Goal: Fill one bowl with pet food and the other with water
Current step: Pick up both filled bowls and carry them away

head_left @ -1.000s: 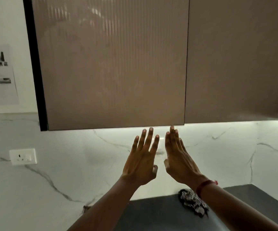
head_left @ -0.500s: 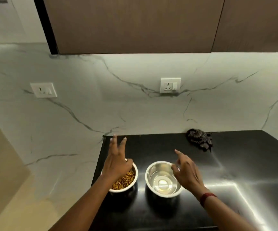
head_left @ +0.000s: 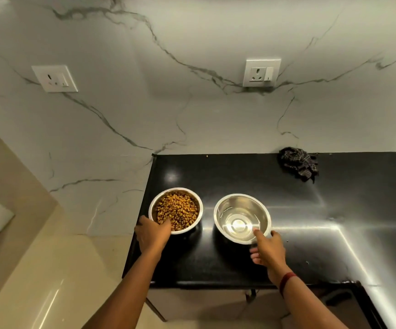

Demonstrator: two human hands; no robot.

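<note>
- Bowls: two steel bowls sit side by side, close but apart, on the black countertop (head_left: 334, 198), toward its left front part.
- Left bowl (head_left: 198, 216) holds brown pet food (head_left: 176, 210), heaped well up toward the rim. It stands near the counter's left edge.
- Right bowl (head_left: 267, 216) shows a shiny bottom with reflections; looks like clear water inside, but level is hard to read.
- Left hand (head_left: 153, 235) grips the near-left rim of the food bowl: thumb over the rim touching the kibble side, fingers wrapped round the outside wall, mostly hidden. Hand closed on the bowl.
- Right hand (head_left: 267, 249) is at the near-right rim of the water bowl: one finger reaches over the rim into the bowl, thumb sits outside the rim on the right, other fingers curl below the wall. Rim lies between finger and thumb; firm pinch or just contact, cannot tell.
- Both forearms come in from the bottom edge, angled up and inward, wrists roughly straight, backs of hands facing the camera. Red band (head_left: 287, 280) on the right wrist.
- Writing: no readable label or brand on either bowl.
- Rest: crumpled dark checked cloth (head_left: 297, 163) at the counter's back edge against the marble wall (head_left: 144, 103), well apart from the bowls. Two white wall sockets, left socket (head_left: 54, 78) and right socket (head_left: 261, 72); markings too small to read.
</note>
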